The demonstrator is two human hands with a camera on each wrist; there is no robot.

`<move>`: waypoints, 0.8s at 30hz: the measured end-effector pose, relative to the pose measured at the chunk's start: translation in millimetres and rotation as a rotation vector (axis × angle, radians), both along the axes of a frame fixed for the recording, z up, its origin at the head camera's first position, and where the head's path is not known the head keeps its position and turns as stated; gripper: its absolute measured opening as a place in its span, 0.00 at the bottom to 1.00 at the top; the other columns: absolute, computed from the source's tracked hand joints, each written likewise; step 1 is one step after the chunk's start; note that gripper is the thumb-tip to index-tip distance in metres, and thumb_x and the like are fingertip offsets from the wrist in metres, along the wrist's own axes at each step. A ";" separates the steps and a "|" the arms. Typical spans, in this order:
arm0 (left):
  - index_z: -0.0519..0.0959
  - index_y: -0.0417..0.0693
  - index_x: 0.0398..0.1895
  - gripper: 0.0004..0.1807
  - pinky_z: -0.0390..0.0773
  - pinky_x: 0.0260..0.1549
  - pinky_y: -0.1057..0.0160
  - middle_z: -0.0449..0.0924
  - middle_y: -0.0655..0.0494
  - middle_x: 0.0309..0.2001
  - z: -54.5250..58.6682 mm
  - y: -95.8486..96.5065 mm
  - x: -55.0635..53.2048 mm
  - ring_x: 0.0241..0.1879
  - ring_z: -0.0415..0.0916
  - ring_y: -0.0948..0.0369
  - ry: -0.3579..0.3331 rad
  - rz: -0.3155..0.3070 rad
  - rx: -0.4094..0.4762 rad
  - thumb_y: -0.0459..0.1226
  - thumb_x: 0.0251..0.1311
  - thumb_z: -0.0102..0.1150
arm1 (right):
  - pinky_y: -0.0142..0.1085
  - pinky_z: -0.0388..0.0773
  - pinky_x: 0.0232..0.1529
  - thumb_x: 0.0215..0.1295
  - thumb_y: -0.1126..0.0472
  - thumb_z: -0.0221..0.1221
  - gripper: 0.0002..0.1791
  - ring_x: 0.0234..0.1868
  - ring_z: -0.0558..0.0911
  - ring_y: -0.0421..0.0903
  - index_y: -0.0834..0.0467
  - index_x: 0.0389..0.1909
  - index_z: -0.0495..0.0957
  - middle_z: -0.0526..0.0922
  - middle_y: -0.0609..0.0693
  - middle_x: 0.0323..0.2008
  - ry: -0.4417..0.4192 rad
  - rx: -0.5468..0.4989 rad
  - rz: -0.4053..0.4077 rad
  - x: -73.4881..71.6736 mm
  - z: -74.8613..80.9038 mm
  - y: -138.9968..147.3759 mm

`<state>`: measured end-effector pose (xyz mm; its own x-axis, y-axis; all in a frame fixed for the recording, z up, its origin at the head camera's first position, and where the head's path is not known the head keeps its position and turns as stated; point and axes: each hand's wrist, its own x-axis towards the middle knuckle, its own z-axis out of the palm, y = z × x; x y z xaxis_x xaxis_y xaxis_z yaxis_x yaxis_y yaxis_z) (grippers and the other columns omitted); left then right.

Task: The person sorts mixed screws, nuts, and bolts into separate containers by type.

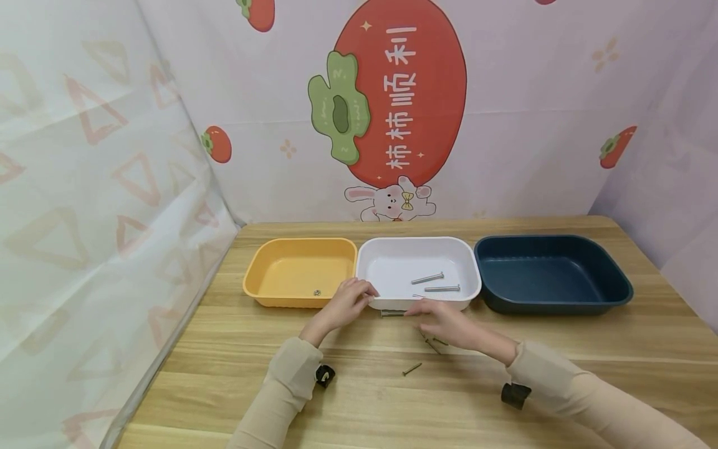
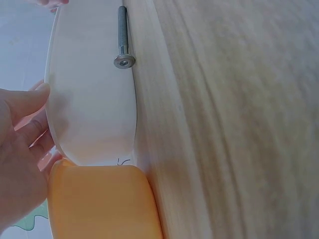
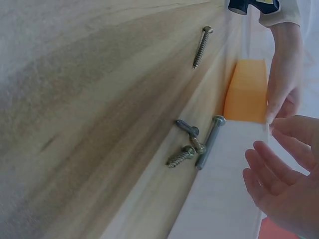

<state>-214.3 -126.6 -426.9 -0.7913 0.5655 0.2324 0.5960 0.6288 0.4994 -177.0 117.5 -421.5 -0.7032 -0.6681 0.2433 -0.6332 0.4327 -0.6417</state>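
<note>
My left hand grips the near left rim of the white tray, thumb outside and fingers behind the rim in the left wrist view. Over the tray's front edge is my right hand, its fingers loosely bent with nothing visible between them. Two long bolts lie inside the white tray. Another bolt lies on the table against the tray's front wall. Several short screws lie beside that bolt, partly hidden under the right hand in the head view. One more screw lies nearer.
A yellow tray stands left of the white one, with a small metal nut inside. To the right is a dark blue tray. All three stand in a row on the wooden table, before a printed cloth.
</note>
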 end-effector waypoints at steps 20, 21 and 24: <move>0.76 0.44 0.35 0.05 0.61 0.49 0.55 0.78 0.54 0.36 -0.4 0.2 0.5 0.38 0.68 0.59 0.021 -0.001 -0.013 0.30 0.56 0.52 | 0.44 0.68 0.51 0.56 0.68 0.57 0.19 0.52 0.72 0.52 0.65 0.50 0.71 0.75 0.57 0.50 -0.030 0.081 -0.002 -5.1 -23.5 -14.0; 0.76 0.44 0.35 0.05 0.61 0.49 0.55 0.78 0.54 0.36 -0.4 0.2 0.4 0.38 0.68 0.59 0.020 0.000 -0.013 0.30 0.56 0.52 | 0.44 0.68 0.51 0.56 0.67 0.57 0.19 0.53 0.72 0.52 0.65 0.51 0.71 0.75 0.57 0.50 -0.029 0.085 -0.003 -5.3 -23.7 -14.6; 0.76 0.44 0.34 0.05 0.61 0.49 0.55 0.78 0.54 0.36 -0.2 0.3 0.5 0.38 0.68 0.59 0.025 0.002 -0.015 0.30 0.56 0.52 | 0.43 0.68 0.51 0.56 0.67 0.57 0.20 0.52 0.72 0.52 0.65 0.51 0.71 0.75 0.57 0.50 -0.019 0.099 -0.005 -6.0 -24.8 -15.8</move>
